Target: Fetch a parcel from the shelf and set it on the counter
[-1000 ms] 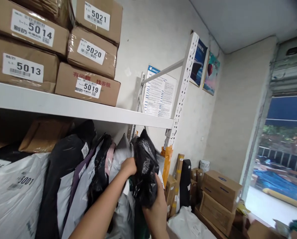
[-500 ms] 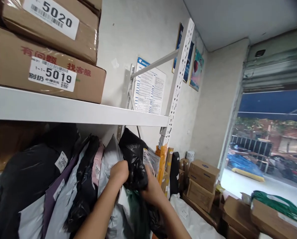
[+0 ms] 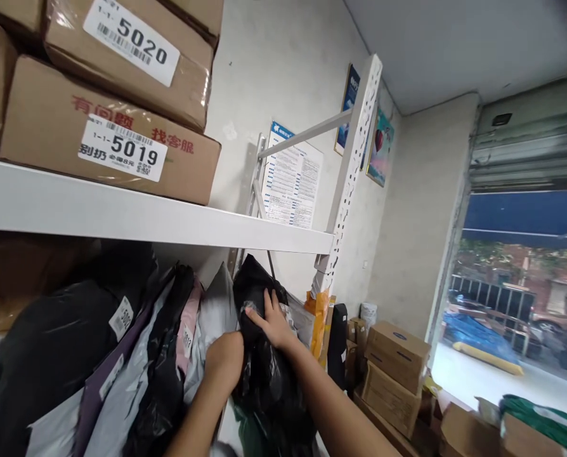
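Fingers of the left hand (image 3: 224,363) are hidden behind the black parcel bag (image 3: 269,387), its bottom cut off at six o'clock. Print on the wall notice (image 3: 290,187) is too small to read.

You have little room under the white shelf board (image 3: 145,219). Packed mailer bags (image 3: 122,355) crowd the left, the black bag (image 3: 264,381) fills the gap, and the perforated upright (image 3: 347,184) bounds the right. There is open air above the floor boxes (image 3: 392,365).

Glossy crinkled black plastic parcel (image 3: 264,374)
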The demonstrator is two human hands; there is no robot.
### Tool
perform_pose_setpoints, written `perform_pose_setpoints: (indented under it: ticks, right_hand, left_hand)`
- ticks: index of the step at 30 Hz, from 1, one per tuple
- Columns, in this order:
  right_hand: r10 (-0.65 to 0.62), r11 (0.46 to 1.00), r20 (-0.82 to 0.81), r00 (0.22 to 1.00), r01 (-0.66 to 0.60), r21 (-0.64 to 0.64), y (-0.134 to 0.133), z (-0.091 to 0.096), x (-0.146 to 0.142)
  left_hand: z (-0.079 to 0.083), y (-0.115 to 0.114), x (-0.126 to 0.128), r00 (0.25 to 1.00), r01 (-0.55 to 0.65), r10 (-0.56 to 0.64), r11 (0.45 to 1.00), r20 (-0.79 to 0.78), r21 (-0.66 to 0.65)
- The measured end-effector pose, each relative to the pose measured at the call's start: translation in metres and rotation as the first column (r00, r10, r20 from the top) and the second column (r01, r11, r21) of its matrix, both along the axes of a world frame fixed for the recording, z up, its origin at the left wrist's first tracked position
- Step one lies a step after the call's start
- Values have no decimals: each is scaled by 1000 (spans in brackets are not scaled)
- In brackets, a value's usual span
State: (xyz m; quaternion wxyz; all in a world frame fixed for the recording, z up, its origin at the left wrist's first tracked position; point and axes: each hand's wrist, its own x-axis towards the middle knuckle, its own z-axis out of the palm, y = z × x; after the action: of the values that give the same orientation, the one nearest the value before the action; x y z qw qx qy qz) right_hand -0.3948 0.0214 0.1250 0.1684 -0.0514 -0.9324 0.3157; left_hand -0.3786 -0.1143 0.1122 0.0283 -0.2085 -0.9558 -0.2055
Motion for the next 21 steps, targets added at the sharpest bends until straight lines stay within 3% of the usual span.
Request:
perform_pose_setpoints:
  ticks: [4,6,8,11,13,18,21]
  right_hand:
    - [-72,997,11,997,72,-33,-6,-11,-2]
    - [-39,999,-41,998,38,-35,-4,-16,0]
    - [-23,999,-195,981,18,-27,2,-22,2]
    - [-175,985,-458,872,160,-72,11,-32,4]
    - [-220,975,-462,859,205,-82,15,-38,3]
    - [16,1000,-320,947,-18,-4,19,-44,-1]
    - [197,965,-298,934,-238,-107,28,-44,-15]
  left_hand:
    - [-11,-7,8,999,3,-4,1000,39,27]
    - [-14,-9,10,999,-10,10,1000,38,8]
    - [-16,-9,12,1000,-10,10,1000,13,7]
    - [-18,-9,13,1000,-6,6,999,-17,43]
    - [-20,-10,13,1000,-2,3,999,-28,52]
    - [-24,-11,22,1000,-9,9,999,7,35]
    - [-25,-10,28,999,-37,35,998,39,47]
